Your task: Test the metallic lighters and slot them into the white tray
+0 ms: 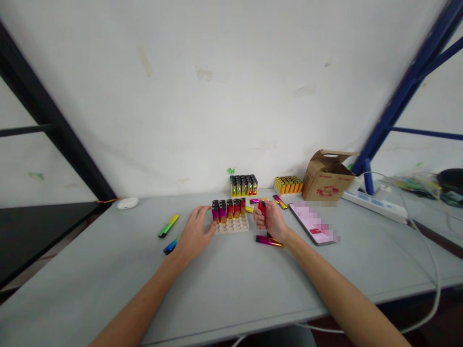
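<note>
A pale tray [233, 225] with round holes holds several upright purple and red lighters [230, 208] in its back rows; front holes are bare. My left hand [197, 230] is at the tray's left side, fingers apart, thumb near the front left lighter. To the right of the tray, my right hand [270, 219] is closed round a red lighter [262, 207], held upright. A purple and orange lighter [269, 241] lies just below that hand. Left of my left hand lie a green-yellow lighter [168, 226] and a blue lighter [170, 246], the latter partly covered.
Against the wall stand a block of multicoloured lighters [243, 185] and a block of yellow ones [288, 184]. An open cardboard box [325, 180], a phone [313, 223] and a white power strip [376, 206] with cables are at the right. A white case [128, 203] lies back left.
</note>
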Tool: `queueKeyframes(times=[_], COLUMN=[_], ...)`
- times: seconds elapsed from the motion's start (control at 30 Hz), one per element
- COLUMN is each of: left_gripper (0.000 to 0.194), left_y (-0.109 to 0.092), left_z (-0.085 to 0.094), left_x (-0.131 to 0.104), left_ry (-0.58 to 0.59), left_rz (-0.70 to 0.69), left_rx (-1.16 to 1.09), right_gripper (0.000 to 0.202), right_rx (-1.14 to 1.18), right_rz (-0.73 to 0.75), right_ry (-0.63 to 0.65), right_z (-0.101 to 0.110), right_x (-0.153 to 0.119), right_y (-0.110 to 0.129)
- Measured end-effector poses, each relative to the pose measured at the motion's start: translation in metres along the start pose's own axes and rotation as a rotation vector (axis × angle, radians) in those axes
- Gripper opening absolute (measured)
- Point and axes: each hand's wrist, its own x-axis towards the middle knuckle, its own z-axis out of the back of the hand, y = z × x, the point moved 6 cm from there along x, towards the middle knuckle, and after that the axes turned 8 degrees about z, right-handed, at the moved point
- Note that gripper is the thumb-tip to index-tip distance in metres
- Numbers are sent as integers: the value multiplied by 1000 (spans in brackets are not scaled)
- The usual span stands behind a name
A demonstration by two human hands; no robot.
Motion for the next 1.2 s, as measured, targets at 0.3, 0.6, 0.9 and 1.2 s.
queueKeyframes(times=[0.3, 0.6, 0.9, 1.2], left_gripper=[41, 39, 40, 40], left_y=[-1, -1, -1, -1], left_z=[-1, -1, -2, -2], left_x=[0, 0, -1, -1], left_ry=[-7, -18, -12, -17], left_rz=[-6, -15, -20, -18], left_rx=[1, 19, 27, 28], right_gripper=[33, 36, 31, 23], right_rx=[17, 63, 33, 64], right_rz=[10, -32, -45, -59], right_ry=[23, 29, -28, -73], right_z=[-3, 2, -1, -1], right_x=[-3, 0, -3, -1], right_y=[6, 0, 1, 1])
